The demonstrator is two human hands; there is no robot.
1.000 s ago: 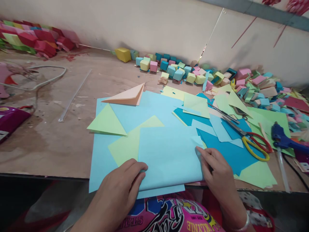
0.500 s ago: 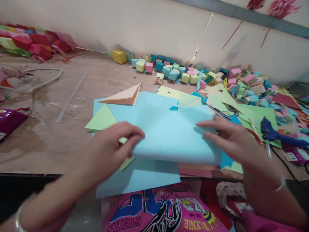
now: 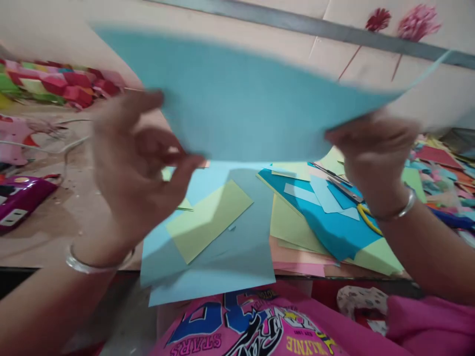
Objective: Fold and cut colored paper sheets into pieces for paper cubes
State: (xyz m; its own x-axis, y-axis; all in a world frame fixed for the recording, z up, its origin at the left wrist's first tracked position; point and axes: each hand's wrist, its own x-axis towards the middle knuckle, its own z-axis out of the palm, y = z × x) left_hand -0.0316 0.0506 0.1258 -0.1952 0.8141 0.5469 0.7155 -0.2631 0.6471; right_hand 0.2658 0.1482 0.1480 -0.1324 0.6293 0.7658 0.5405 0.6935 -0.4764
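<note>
Where a pink shirt (image 3: 289,321) with blue, white and yellow lettering occupies the foreground, two bare forearms, each with a silver bangle (left (image 3: 83,267), right (image 3: 406,205)), extend over the table (image 3: 37,252). The left hand (image 3: 129,173) has its thumb and a fingertip pinched together on the lower left corner of a blue sheet (image 3: 252,104), with the index finger higher, at the sheet's left edge. The right hand (image 3: 378,153), blurred, is clamped on the sheet's lower right part; exactly where its thumb lies cannot be told. The sheet itself is held up clear of the table, bowed and tilted, between the two hands.

Below it, light blue paper (image 3: 248,247) overhangs the front edge of the table and bears a pale green rectangle (image 3: 211,222). Just to the right lie dark blue paper (image 3: 326,227), with pale blue strips (image 3: 302,193) on top, and scissors (image 3: 367,220) with a yellow handle, partly hidden by the right arm. At the left stands a purple box (image 3: 25,198), near a white cord (image 3: 74,143).

Farther back, red and pink paper shapes (image 3: 76,89) are heaped at the left. On the wall, a grey rail (image 3: 282,22) runs behind a red flower (image 3: 378,19) and a pink flower (image 3: 419,22).
</note>
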